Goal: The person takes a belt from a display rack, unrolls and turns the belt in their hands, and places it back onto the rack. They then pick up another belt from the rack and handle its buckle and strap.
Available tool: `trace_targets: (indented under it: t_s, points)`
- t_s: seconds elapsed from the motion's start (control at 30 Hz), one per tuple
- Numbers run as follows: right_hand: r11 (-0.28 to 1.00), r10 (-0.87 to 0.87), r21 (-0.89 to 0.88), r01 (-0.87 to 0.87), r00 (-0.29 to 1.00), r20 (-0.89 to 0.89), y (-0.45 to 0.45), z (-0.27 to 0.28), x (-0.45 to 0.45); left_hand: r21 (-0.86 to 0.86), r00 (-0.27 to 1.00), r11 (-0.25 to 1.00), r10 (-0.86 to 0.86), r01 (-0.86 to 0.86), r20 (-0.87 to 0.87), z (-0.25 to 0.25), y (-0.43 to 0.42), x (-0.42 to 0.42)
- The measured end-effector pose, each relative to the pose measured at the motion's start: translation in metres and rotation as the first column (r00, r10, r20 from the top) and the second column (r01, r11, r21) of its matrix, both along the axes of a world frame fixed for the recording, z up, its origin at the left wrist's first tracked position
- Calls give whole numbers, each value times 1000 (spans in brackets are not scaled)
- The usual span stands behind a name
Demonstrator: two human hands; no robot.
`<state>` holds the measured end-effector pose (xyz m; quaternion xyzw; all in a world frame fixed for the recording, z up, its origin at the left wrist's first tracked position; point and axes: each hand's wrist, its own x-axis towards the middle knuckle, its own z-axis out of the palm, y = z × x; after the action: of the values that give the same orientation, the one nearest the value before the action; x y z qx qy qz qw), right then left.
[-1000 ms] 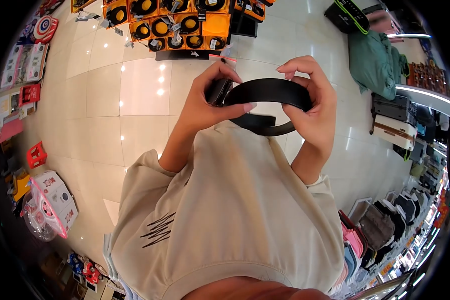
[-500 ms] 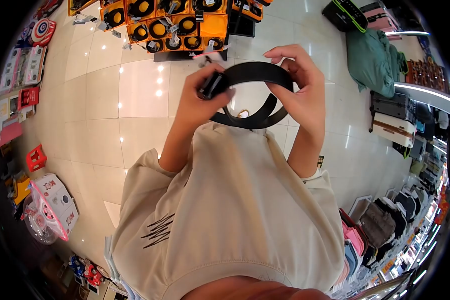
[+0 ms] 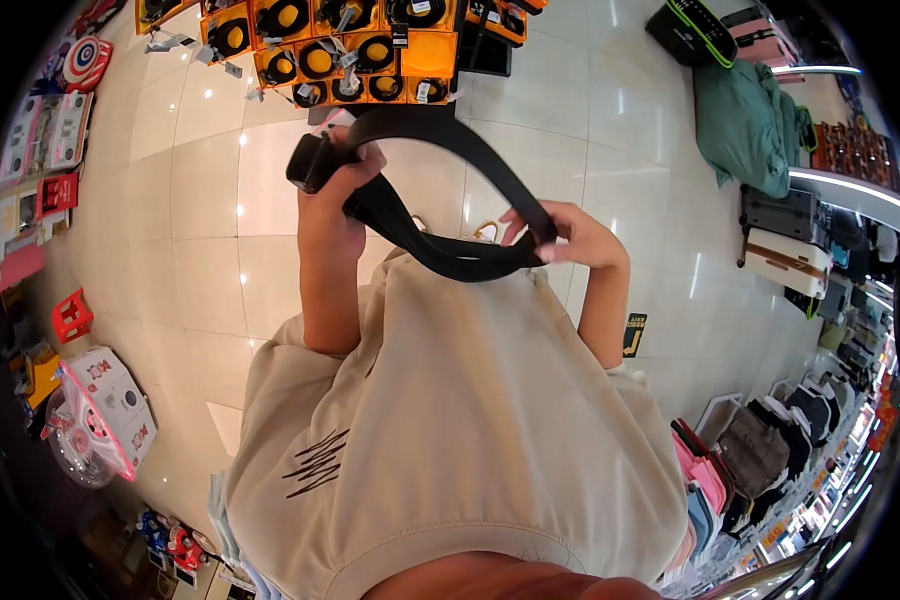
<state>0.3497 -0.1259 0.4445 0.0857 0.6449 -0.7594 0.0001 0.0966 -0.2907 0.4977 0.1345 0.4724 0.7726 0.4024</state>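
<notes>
A black belt (image 3: 477, 163) is looped in front of my chest, stretched between both hands. My left hand (image 3: 342, 190) is closed around its buckle end, and the dark buckle (image 3: 310, 163) sticks out past the fingers. A small pale tag (image 3: 332, 121) shows just above that hand. At the opposite end of the loop, my right hand (image 3: 582, 238) pinches the strap between thumb and fingers. The lower part of the loop hangs in front of my beige shirt (image 3: 500, 400).
Ahead stands an orange display rack (image 3: 430, 52) with coiled belts in its compartments. Suitcases (image 3: 785, 255) and a green covered item (image 3: 740, 125) line the right side. A red stool (image 3: 72, 316) and boxed goods (image 3: 120, 405) are on the left. Pale tiles (image 3: 205, 200) cover the floor.
The coiled belt has opened into a wider loop. My left hand has moved left with the buckle, and my right hand has come down, now gripping the loop's lower right end.
</notes>
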Motion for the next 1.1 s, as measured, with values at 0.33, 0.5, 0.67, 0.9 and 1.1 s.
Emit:
trace_targets:
  t_s: [0.33,0.5,0.67,0.9,1.1]
  points:
    - [860,-510,90,502,855,99,-37,-6,-17,-114,966,968,236,-224,102,-5,12,4]
    - [791,-607,45,611,791,-76,-29,31,-34,-264,945,960,-172,97,-277,-13,8,17]
    - [796,-589,90,598,800,-111,-21,66,-48,-286,800,830,-547,480,-245,7,13,36]
    - [880,-397,178,440,888,-231,-24,87,-60,-256,814,866,-494,429,-306,2,17,52]
    - [834,-239,419,358,920,-310,-38,97,-72,-245,865,914,-391,324,-316,-11,15,48]
